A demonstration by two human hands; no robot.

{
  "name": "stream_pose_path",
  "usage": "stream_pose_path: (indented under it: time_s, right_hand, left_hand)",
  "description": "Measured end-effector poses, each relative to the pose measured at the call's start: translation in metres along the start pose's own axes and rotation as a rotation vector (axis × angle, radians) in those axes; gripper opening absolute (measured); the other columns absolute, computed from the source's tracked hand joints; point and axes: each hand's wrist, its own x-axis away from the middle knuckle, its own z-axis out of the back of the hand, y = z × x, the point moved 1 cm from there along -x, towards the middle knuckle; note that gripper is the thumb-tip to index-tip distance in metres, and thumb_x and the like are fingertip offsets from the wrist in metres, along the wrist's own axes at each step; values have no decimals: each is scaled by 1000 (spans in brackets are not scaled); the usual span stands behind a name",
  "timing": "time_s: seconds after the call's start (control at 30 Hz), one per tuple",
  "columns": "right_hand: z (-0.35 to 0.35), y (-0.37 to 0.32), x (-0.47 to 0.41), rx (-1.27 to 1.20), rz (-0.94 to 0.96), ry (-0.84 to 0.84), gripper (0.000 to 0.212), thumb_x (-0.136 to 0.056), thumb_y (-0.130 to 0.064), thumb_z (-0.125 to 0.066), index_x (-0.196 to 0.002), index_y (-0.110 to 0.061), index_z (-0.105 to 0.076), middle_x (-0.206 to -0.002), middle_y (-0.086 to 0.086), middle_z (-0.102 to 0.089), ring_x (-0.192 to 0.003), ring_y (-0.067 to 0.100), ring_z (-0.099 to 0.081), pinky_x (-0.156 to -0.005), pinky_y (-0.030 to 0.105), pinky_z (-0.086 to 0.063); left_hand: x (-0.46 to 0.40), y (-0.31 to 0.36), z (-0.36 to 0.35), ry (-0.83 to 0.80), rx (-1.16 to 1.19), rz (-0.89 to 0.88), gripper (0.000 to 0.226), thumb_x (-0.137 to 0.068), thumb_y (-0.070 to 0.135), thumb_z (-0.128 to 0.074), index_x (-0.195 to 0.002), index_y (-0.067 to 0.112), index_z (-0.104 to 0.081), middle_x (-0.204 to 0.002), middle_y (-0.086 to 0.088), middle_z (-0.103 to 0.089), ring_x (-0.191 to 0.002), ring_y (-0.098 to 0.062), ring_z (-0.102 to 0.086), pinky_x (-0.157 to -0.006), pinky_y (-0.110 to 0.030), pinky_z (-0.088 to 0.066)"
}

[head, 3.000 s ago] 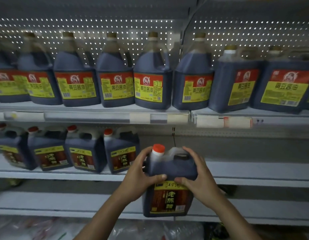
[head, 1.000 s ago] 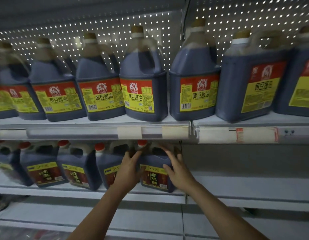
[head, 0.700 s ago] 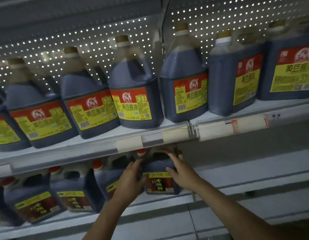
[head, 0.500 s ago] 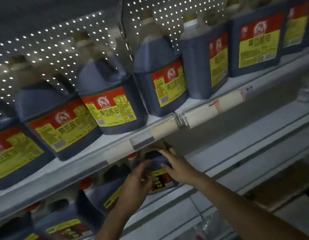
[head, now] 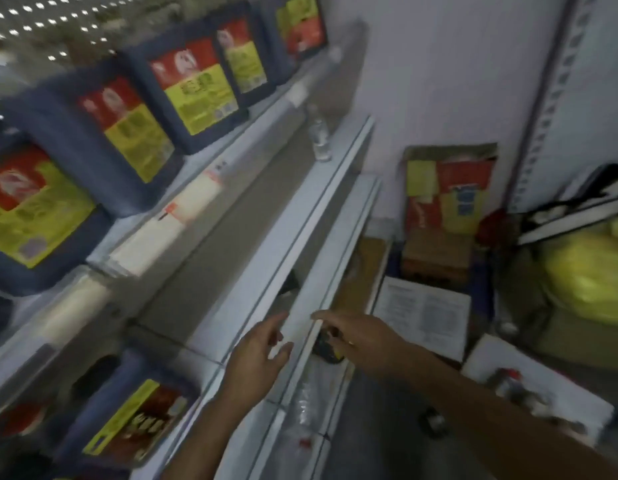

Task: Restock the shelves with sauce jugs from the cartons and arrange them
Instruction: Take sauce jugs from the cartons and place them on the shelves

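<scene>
Dark sauce jugs are wearing red-and-yellow labels; left hand and right hand are hovering spread, holding nothing.

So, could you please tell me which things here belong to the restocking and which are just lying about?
Restocking:
- yellow-label jugs, upper shelf
- dark-label jug, lower shelf
- left hand, right hand, both empty

Lying about:
- clear bottle
- open booklet
- yellow bag
</scene>
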Motion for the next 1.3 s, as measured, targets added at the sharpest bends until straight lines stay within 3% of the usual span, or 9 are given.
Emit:
stream_pose_path:
  time_s: [0.13, 0.27, 0.4, 0.6, 0.73, 0.8, 0.9, 1.07, 1.3]
  right_hand:
    - [54, 95, 84, -7, -231, 127, 42, -104, -31, -51, -146, -31, -51, -136, 0, -62, -119, 21, -61, -104, 34, -49]
    - [95, 177, 169, -52, -508, 249, 34, -105, -27, -51, -139, -32, -54, -135, -5, -61, -120, 17, -59, -108, 35, -48]
    - [107, 262, 238, -97, -770, 293, 35, -103, -26, -56, -136, -35, -56, -132, -3, -64, -116, 17, -62, -98, 25, -47]
    - [89, 359, 304, -265, -1058, 472, 28, -105, -24, -51, -129, -26, -63, -122, 3, -69, -107, 24, -66, -88, 24, -44]
    - [51, 426, 312, -395, -1238, 501, 29, -104, -22, -48, -128, -24, -63, -107, 0, -68, -101, 24, -67, -82, 23, -43]
    - [24, 460, 306, -415, -1305, 521, 27, -103, -23, -52, -127, -22, -65, -116, 2, -68, -108, 26, -66, -89, 27, -45]
    - [-31, 507, 292, -494, -1385, 590, 30, -104, -23, -47, -131, -27, -59, -125, 1, -63, -112, 25, -62, -94, 36, -50]
    - [-140, 572, 261, -605, -1523, 690, 34, -105, -28, -45, -136, -23, -58, -125, 5, -65, -111, 26, -64, -89, 31, -45]
    - [-255, 591, 228, -719, -1627, 814, 43, -99, -43, -59, -139, -27, -52, -125, -4, -62, -104, 16, -64, -95, 35, -50]
  left_hand:
    - [-53, 71, -88, -166, -24, -97, 50, -92, 23, -73, -134, 42, -54, -103, 11, -61, -95, -5, -60, -89, -34, -54]
    - [-96, 152, -179, -360, -96, -209, 45, -93, 23, -72, -132, 36, -56, -103, 16, -60, -90, -2, -58, -75, -10, -43]
    - [-127, 212, -277, -528, -163, -292, 49, -94, 22, -70, -138, 34, -53, -108, 5, -61, -94, -11, -61, -82, -26, -53]
    - [-178, 258, -429, -846, -256, -460, 41, -99, 23, -63, -138, 29, -53, -115, 9, -59, -98, -6, -53, -87, -19, -41]
    - [-225, 250, -546, -1067, -345, -527, 37, -98, 40, -59, -134, 42, -48, -124, 8, -64, -108, -11, -64, -97, -35, -54]
    - [-249, 240, -608, -1179, -400, -539, 40, -98, 43, -58, -136, 42, -47, -130, 7, -63, -115, -13, -63, -101, -41, -54]
    - [-278, 214, -697, -1236, -505, -600, 52, -98, 36, -62, -146, 38, -40, -138, 4, -59, -124, -16, -59, -102, -38, -51]
    - [-297, 144, -821, -1348, -723, -793, 55, -100, 28, -61, -150, 31, -38, -144, 1, -56, -131, -20, -55, -104, -36, -45]
    - [-289, 83, -915, -1521, -825, -1128, 74, -90, 25, -66, -153, 35, -29, -138, -10, -54, -123, -35, -57, -100, -46, -50]
